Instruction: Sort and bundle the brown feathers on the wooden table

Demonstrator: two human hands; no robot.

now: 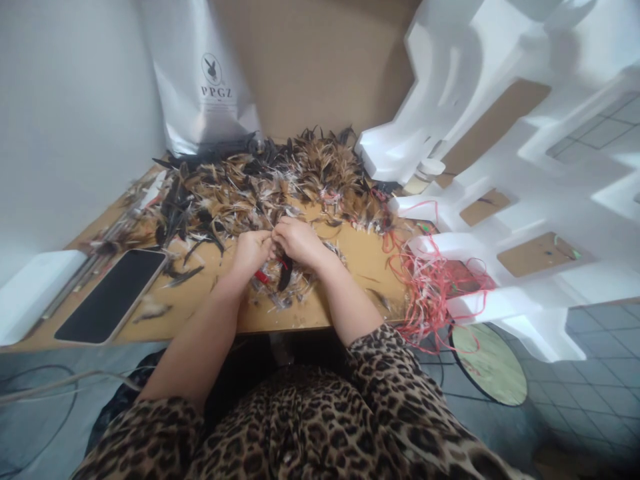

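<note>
My left hand [253, 252] and my right hand [296, 241] meet over the middle of the table, fingertips pinched together. Whatever sits between the fingers is too small and hidden to make out. Just below my right fingers shows a black feather [285, 273]; I cannot tell if it is held or lying there. Near my left hand is a small red object [261, 276], among white feather scraps [287, 298]. Beyond both hands spreads a large heap of brown and black feathers [240, 190], with a denser brown bunch [325, 160] at the back.
A phone [113, 297] and a white box [37, 293] lie on the left of the table [220, 313]. Tangled red string [430, 293] spills over the right edge beside white foam packaging [520, 233]. A silver bag [205, 87] stands behind; a round stool [490, 363] is below right.
</note>
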